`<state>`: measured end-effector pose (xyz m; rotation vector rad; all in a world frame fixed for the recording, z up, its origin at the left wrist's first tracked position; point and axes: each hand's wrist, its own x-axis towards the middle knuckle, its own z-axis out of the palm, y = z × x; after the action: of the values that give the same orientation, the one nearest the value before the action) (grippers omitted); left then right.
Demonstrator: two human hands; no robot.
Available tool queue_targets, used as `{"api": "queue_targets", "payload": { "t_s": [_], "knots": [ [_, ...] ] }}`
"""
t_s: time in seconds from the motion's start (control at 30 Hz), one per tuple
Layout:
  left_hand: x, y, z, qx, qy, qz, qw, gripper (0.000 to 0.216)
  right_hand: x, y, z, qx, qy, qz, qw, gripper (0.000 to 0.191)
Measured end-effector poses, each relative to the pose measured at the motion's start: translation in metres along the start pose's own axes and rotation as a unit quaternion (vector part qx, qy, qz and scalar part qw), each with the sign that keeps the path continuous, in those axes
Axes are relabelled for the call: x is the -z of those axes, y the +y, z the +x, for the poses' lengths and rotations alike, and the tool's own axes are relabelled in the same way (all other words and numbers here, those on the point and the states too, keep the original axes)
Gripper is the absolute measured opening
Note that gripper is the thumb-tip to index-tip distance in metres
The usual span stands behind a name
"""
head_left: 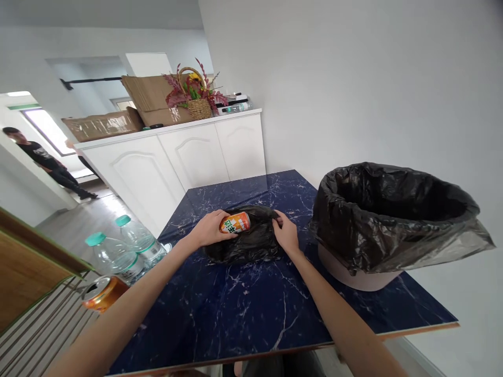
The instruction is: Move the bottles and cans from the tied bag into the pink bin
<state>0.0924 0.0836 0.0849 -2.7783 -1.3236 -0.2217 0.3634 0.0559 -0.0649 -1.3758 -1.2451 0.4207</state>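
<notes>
Holding can (238,223) and black bag (254,243)

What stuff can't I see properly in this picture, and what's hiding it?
In the head view:
- One end of the orange can: covered by the left hand.
- Inside the black bag gripped by the right hand: hidden by its folds.
- The bottom of the bin: blocked by its liner.
- Part of the gold can: behind the left forearm.
- Print on the bottle labels: too small.
</notes>
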Motion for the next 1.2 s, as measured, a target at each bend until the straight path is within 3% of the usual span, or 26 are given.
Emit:
{"api": "queue_targets", "payload": {
  "t_s": [0.2,0.27,0.37,0.53,0.7,0.9,1.2],
  "knots": [
    [0.074,0.001,-0.048,0.117,0.085,0.022,0.989,0.075,0.003,0.001,-0.007,-0.035,0.011,0.003,0.999,0.053],
    [0.095,-0.01,-0.062,0.154,0.08,0.087,0.981,0.076,0.004,0.0,-0.009,-0.04,0.003,0.009,0.999,0.055],
    [0.111,-0.032,-0.081,0.145,0.031,0.181,0.972,0.067,0.005,0.0,-0.011,-0.044,-0.006,0.015,0.999,0.056],
    [0.097,-0.06,-0.091,0.138,-0.023,0.213,0.967,0.057,0.005,0.001,-0.013,-0.041,-0.01,0.02,0.999,0.051],
    [0.069,-0.078,-0.075,0.145,-0.069,0.24,0.957,0.057,0.004,0.003,-0.012,-0.041,-0.01,0.012,0.999,0.049],
    [0.047,-0.103,-0.057,0.148,-0.142,0.251,0.946,0.036,0.003,0.004,-0.011,-0.038,-0.009,0.004,0.999,0.048],
    [0.03,-0.126,-0.049,0.149,-0.203,0.266,0.931,0.039,0.003,0.004,-0.01,-0.049,-0.021,-0.004,0.999,0.049]
  ]
}}
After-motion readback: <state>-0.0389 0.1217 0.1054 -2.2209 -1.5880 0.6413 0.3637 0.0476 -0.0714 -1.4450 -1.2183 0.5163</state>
